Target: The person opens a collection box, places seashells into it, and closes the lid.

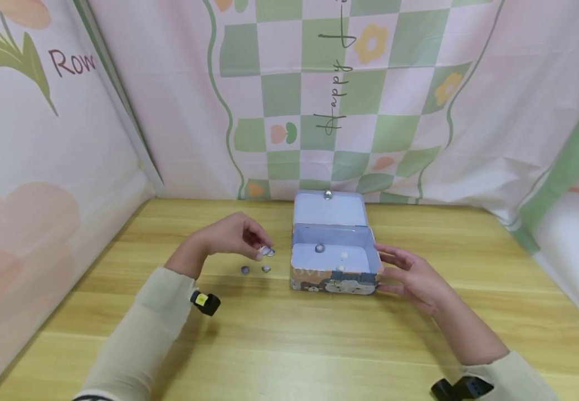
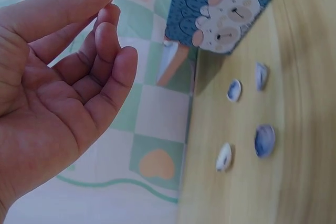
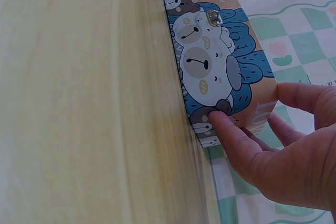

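My left hand [image 1: 236, 236] hovers over the left part of the table. Its thumb and fingertips pinch a small purple-white shell [image 1: 264, 250]; in the left wrist view the hand [image 2: 79, 72] hides it. Several similar shells lie below, one purple [image 2: 265, 141], another pale [image 2: 224, 157]. A tin box [image 1: 334, 281] with printed bears stands right of them, its hinged lid [image 1: 330, 209] raised at the back. One shell [image 1: 320, 248] and small pale bits lie inside. My right hand [image 1: 417, 278] touches the box's right side with spread fingers [image 3: 231, 129], some at the rim and front corner.
The wooden table [image 1: 289, 345] runs up to a patterned curtain [image 1: 279, 94] just behind the raised lid. Another printed cloth [image 1: 43, 184] borders the left side. Each wrist carries a black camera, such as the left one [image 1: 210, 304].
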{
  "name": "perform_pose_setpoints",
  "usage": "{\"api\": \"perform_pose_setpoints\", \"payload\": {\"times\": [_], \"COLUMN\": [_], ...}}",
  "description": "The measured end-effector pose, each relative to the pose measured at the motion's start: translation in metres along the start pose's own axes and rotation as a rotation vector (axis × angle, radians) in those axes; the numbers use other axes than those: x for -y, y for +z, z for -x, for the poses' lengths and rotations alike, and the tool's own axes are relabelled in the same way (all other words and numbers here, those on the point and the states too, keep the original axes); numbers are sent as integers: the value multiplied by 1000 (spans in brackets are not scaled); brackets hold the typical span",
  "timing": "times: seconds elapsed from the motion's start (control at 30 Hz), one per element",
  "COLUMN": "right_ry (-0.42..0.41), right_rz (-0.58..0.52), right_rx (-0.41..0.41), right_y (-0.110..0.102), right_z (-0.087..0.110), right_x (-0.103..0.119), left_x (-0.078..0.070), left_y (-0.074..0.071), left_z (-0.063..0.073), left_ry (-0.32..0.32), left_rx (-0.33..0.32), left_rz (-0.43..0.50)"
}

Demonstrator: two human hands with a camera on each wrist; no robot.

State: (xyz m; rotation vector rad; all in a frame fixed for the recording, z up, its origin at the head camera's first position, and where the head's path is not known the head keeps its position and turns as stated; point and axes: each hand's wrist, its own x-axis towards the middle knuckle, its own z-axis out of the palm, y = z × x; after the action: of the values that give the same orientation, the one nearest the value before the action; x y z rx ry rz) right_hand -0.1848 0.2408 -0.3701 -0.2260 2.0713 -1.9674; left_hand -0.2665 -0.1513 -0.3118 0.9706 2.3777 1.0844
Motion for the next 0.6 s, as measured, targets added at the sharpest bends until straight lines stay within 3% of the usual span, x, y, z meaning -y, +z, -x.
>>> {"api": "perform_pose_setpoints", "payload": {"times": [0.37,0.6], "right_ry": [4,-3], "right_rz": [-7,-17], "right_rx": [0,4], "right_y": [-1,-2], "right_z": [-1,0], "right_x": [0,-1], "left_x": [-24,-38], "left_y": [1,2], "left_z": [-21,-38], "left_ry": [38,69], "left_rx": [33,45], "left_rz": [44,22]}}
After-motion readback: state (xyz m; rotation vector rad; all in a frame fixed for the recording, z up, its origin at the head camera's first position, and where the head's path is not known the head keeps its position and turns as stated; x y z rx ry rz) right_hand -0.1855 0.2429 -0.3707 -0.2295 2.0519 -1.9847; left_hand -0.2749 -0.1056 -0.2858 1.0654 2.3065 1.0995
